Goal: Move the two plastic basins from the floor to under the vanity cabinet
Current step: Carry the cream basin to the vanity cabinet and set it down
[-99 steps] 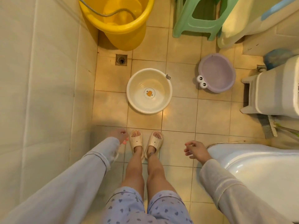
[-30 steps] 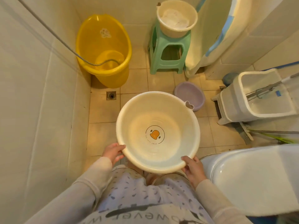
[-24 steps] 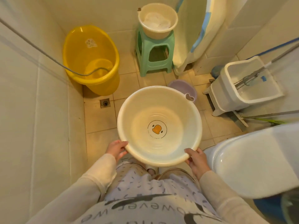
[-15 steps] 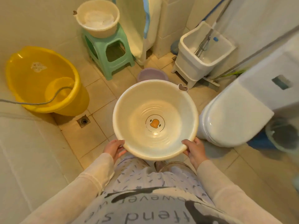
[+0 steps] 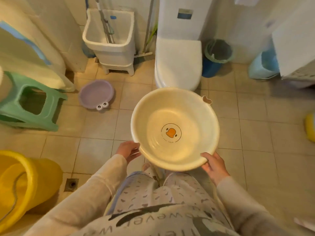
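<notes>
I hold a cream plastic basin (image 5: 185, 150) with an orange duck print on its bottom, level in front of my body above the floor. My left hand (image 5: 128, 150) grips its near-left rim and my right hand (image 5: 213, 165) grips its near-right rim. A smaller purple basin (image 5: 96, 93) with two cartoon eyes on its rim stands on the tiled floor to the far left, between the green stool and the mop bucket. The white vanity cabinet (image 5: 294, 48) shows at the right edge, with a light blue tub (image 5: 263, 67) beneath it.
A toilet (image 5: 178, 63) with its lid down stands straight ahead, a dark bin (image 5: 216, 55) to its right and a white mop bucket (image 5: 110, 43) to its left. A green stool (image 5: 30, 103) stands at far left. A yellow tub (image 5: 18, 184) and floor drain (image 5: 71, 184) lie near left.
I picked the cream basin up from the floor with both hands and turned right; the toilet is now ahead and the yellow tub has swung to my left.
</notes>
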Action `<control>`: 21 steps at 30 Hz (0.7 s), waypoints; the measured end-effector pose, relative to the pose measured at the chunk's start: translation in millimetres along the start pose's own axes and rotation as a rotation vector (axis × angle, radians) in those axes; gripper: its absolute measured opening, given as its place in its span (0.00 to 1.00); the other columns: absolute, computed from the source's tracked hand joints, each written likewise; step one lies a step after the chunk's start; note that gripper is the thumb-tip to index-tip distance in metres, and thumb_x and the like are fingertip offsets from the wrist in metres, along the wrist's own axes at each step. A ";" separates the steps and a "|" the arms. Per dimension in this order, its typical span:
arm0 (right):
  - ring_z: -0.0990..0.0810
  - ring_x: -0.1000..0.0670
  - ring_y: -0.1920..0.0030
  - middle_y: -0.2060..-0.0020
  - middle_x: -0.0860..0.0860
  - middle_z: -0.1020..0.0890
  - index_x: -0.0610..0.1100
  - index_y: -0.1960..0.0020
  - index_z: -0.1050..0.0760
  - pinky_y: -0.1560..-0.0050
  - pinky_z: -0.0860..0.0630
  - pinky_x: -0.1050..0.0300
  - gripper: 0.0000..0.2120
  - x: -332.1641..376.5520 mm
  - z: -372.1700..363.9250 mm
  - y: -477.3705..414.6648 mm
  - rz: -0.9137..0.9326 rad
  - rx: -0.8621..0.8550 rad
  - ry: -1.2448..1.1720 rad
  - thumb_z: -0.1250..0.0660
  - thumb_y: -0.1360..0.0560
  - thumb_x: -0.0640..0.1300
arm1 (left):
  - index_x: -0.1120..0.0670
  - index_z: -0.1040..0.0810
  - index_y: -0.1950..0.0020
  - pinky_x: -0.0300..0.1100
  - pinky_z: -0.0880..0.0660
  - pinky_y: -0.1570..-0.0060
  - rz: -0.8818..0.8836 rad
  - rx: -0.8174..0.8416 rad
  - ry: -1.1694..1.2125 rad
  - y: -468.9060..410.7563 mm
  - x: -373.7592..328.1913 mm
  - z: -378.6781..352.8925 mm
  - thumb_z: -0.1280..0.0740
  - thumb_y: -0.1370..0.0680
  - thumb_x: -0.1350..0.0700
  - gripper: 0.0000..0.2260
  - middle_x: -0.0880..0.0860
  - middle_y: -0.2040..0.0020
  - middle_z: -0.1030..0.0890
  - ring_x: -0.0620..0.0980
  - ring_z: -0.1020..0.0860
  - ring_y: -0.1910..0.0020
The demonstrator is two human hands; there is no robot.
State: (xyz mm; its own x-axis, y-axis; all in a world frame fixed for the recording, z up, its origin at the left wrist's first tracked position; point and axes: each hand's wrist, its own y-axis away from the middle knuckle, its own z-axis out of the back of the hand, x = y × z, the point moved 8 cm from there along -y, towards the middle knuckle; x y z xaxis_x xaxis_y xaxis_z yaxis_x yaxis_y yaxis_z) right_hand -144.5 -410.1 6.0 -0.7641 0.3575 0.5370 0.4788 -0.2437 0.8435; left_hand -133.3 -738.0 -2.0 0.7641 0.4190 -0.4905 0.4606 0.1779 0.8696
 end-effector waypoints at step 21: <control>0.21 0.48 0.56 0.57 0.47 0.19 0.45 0.54 0.24 0.64 0.19 0.59 0.12 13.1 274.8 -26.0 0.016 -0.299 -0.546 0.35 0.29 0.29 | 0.61 0.24 0.60 0.41 0.19 0.68 0.048 0.250 -0.424 6.1 70.6 -316.7 0.38 0.29 0.71 0.07 0.58 0.63 0.22 0.54 0.23 0.64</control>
State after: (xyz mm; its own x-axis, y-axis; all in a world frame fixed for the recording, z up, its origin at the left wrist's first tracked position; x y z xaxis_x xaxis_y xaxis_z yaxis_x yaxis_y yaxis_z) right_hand -48.1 -151.3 -4.8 -0.3888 0.7421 0.5460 0.2863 -0.4660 0.8372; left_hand -219.6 -425.4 -13.2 0.8796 0.0128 -0.4755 0.4751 -0.0732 0.8769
